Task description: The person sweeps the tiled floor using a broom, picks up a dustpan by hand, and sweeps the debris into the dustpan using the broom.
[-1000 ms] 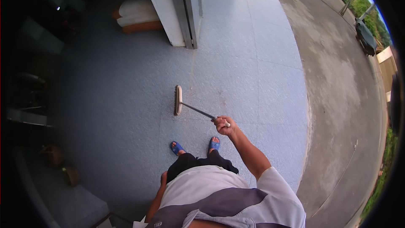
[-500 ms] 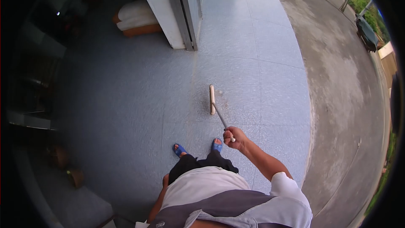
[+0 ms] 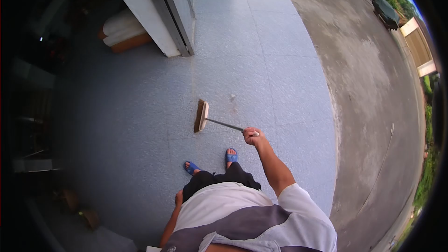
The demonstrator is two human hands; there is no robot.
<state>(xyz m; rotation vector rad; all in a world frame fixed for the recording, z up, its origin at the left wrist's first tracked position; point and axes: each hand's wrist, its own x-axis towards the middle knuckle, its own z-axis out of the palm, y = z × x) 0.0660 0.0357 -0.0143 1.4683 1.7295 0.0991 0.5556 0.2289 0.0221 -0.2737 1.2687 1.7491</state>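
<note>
In my right hand [image 3: 252, 135] I grip the top of a broom [image 3: 225, 123] by its grey handle, fingers wrapped round the pale end. The broom's head has a cream-coloured block and brown bristles, which point to the left over the blue-grey floor [image 3: 219, 79]. A faint patch of debris [image 3: 233, 105] lies on the floor to the right of the broom head. My left hand [image 3: 179, 198] hangs by my left hip beside the dark trousers, its fingers hidden from view. Blue slippers [image 3: 231, 155] are on my feet, just below the broom.
A white door post [image 3: 144, 14] with a metal frame stands ahead on the left. Behind it sit white bundles on an orange-brown base [image 3: 128, 42]. Dark clutter and a basket [image 3: 88, 218] are at the left. Concrete ground [image 3: 354, 88] borders the floor on the right; a covered vehicle [image 3: 385, 10] stands far off.
The broom head has swung left across the floor and turned so its bristles show. My right hand has shifted slightly left and up, and the camera view has turned a little.
</note>
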